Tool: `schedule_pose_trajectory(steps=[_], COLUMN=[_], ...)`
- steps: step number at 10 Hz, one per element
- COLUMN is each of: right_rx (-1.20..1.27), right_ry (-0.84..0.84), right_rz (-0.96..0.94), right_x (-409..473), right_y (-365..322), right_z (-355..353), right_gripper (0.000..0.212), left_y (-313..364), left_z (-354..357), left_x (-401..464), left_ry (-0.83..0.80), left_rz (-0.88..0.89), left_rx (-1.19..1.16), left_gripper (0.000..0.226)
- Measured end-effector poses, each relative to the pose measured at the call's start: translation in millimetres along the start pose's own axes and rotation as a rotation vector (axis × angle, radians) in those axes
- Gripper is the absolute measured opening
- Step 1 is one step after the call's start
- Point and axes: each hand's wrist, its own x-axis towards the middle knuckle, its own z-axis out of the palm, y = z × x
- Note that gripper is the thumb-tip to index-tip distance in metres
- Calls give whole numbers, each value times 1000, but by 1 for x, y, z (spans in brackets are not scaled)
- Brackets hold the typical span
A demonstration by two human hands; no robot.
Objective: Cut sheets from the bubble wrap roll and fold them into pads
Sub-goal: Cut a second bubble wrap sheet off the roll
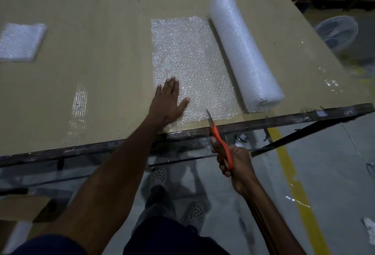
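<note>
1. A bubble wrap roll (244, 51) is laid on the table (91, 51), with a sheet (192, 56) unrolled flat to its left.
2. The near left part of the sheet is pressed by the left hand (168, 102), fingers straight and together, thumb spread.
3. An orange cutter (220, 143) is gripped by the right hand (233, 163), fingers curled round the handle, blade at the sheet's near edge.
4. A folded pad (20, 41) is seen far left.
</note>
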Motion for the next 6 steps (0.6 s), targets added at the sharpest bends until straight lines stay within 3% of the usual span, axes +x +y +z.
schedule_pose_trajectory(steps=[3,4,6], right_rx=[8,-14,12], right_ry=[-1,8,-5], right_rz=[0,-10,0], right_x=[1,-1,0], right_y=[-5,-2,-9], right_z=[3,0,6], right_gripper=[61,45,54], left_y=[-1,0,-1], left_z=[0,-1,-1], left_x=[0,0,0], left_ry=[-3,-1,-1], left_rz=[-3,-5,5], left_rx=[-5,-14,-9], left_gripper=[79,79,78])
